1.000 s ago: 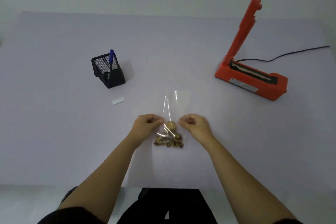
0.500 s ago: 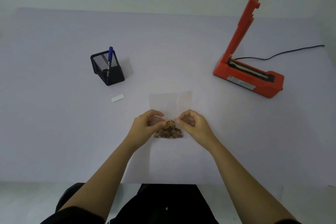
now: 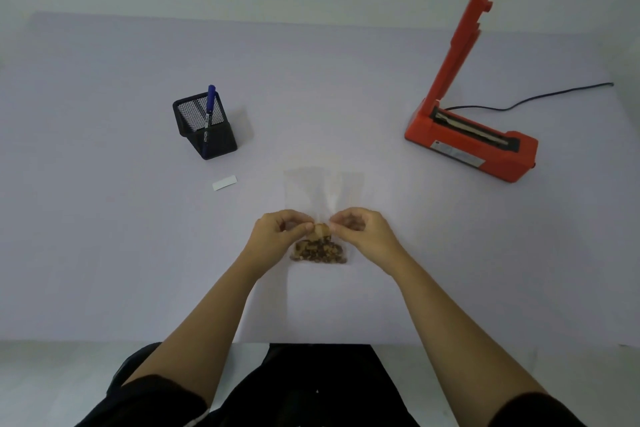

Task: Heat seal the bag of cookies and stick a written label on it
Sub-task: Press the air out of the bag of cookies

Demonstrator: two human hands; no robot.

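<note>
- Head view looks down on a pale bench (image 3: 104,236), with both bare forearms reaching in from the near edge
- left hand (image 3: 277,236) pinches the left side of the clear bag (image 3: 323,191) between thumb and fingers, clamped on the plastic just above the cookies (image 3: 318,248); right hand (image 3: 363,234) does the same on the right side; the two hands sit close together, their fingertips almost meeting over the topmost cookie
- bag lies at the middle of the bench, its empty upper part stretching flat away from the person; cookies are gathered at its near end, between and just below the hands
- orange heat sealer (image 3: 471,139) stands well apart to the right, its arm raised upright; a dark cord (image 3: 554,95) trails off behind it
- small white label (image 3: 224,182) lies left of the bag; beyond it a black mesh holder (image 3: 204,128) carries a blue pen (image 3: 209,107)
</note>
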